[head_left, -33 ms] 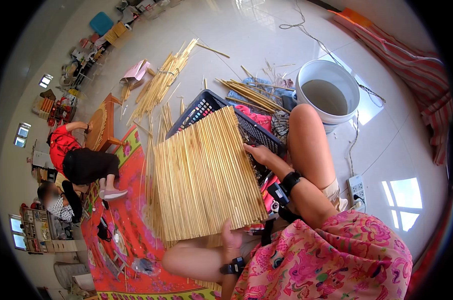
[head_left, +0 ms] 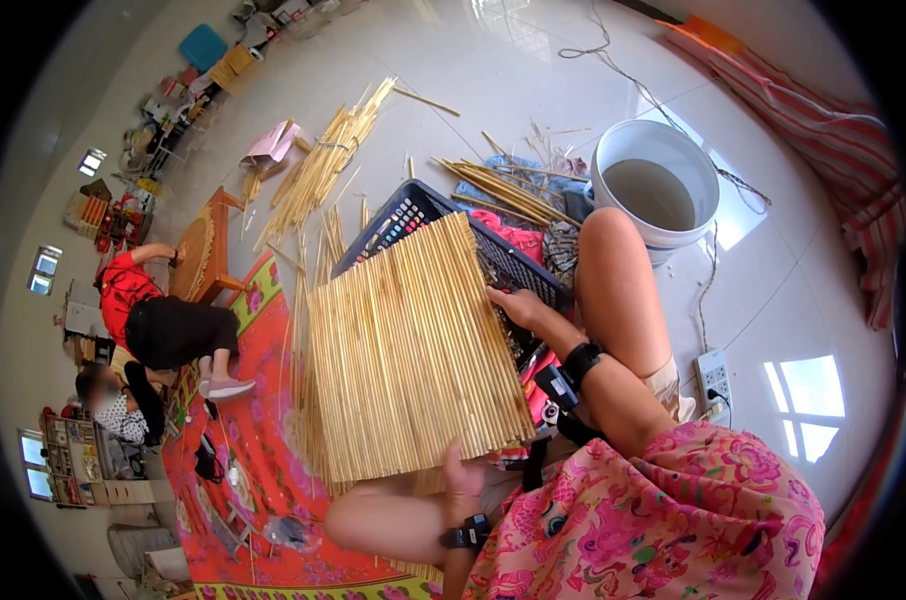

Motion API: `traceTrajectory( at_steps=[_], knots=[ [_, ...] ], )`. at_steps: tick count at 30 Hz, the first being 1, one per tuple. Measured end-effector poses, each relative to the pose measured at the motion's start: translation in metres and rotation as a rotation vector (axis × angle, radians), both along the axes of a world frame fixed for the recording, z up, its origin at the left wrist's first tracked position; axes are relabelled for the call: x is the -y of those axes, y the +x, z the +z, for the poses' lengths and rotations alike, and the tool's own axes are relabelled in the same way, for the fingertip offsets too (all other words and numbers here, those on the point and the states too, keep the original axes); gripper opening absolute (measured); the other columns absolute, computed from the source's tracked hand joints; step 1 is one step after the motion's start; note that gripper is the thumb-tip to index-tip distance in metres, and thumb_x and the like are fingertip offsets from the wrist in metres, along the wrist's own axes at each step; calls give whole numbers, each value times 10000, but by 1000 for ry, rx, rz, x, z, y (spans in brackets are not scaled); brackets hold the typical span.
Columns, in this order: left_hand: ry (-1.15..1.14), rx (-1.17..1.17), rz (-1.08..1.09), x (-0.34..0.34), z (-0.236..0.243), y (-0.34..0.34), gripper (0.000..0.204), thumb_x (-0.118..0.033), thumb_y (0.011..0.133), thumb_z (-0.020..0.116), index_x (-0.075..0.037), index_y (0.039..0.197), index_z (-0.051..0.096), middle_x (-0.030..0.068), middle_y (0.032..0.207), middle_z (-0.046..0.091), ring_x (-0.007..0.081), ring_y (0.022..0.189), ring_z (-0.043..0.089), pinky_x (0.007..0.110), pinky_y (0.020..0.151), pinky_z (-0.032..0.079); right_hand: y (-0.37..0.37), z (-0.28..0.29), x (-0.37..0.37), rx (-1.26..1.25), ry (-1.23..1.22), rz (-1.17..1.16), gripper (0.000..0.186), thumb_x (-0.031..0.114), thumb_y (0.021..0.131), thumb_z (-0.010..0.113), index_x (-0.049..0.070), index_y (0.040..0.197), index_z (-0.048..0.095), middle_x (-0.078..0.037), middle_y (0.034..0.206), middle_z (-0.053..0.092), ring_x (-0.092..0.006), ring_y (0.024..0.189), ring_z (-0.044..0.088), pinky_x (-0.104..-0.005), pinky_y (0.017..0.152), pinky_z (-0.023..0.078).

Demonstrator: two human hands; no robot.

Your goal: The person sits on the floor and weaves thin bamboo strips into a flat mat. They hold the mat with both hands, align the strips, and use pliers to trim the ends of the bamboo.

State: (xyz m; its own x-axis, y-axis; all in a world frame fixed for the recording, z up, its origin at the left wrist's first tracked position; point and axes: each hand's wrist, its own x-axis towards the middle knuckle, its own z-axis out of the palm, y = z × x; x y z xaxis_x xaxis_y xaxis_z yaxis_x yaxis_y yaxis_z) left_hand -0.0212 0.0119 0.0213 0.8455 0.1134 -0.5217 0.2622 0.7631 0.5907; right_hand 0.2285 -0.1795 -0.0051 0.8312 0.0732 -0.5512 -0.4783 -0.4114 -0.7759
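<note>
A stiff, straw-coloured reed mat, made of thin stalks laid side by side, rests slanted over my lap and the near side of a dark plastic basket. My left hand grips its near edge, thumb on top and the other fingers hidden beneath. Beside the mat's right edge is my right hand, its fingers closed. Something small and dark shows at those fingertips, too unclear to name. Pink and patterned cloth lies in the basket.
Loose stalks lie on the tiled floor beyond. A white bucket and a power strip stand right. Left, on a red floral mat, a person in red sits by a wooden table; another person sits behind.
</note>
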Motion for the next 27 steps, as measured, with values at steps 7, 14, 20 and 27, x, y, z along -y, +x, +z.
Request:
traceTrajectory(
  at_steps=[7, 14, 20, 27],
  knots=[
    [25, 4, -23, 0, 4, -1, 400, -233, 830, 526, -34, 1173, 471, 87, 1081, 579, 246, 940, 578, 416, 757, 505, 2, 19, -2, 62, -146, -24, 825, 677, 731, 462, -126, 849, 615, -306, 950, 593, -393, 925, 577, -402, 778, 437],
    [33, 20, -36, -2, 1, -3, 399, -242, 833, 526, -35, 1170, 474, 84, 1080, 584, 237, 931, 582, 412, 756, 508, -7, 35, -2, 122, -199, -6, 743, 628, 753, 490, -98, 829, 626, -291, 877, 605, -398, 865, 593, -422, 754, 449],
    [17, 6, -35, 3, 10, -1, 409, -252, 833, 521, -28, 1171, 468, 98, 1074, 581, 252, 911, 584, 406, 721, 515, -14, 37, -8, 65, -186, -80, 745, 630, 761, 482, -92, 880, 623, -280, 882, 609, -387, 869, 597, -419, 760, 448],
    [-75, -7, 68, 5, 12, 0, 406, -315, 860, 488, -60, 1176, 480, 78, 1095, 580, 256, 936, 577, 425, 805, 490, -8, 3, -3, 1, -19, -97, 853, 677, 745, 462, -141, 951, 589, -295, 998, 584, -373, 973, 571, -374, 830, 421]
  ],
)
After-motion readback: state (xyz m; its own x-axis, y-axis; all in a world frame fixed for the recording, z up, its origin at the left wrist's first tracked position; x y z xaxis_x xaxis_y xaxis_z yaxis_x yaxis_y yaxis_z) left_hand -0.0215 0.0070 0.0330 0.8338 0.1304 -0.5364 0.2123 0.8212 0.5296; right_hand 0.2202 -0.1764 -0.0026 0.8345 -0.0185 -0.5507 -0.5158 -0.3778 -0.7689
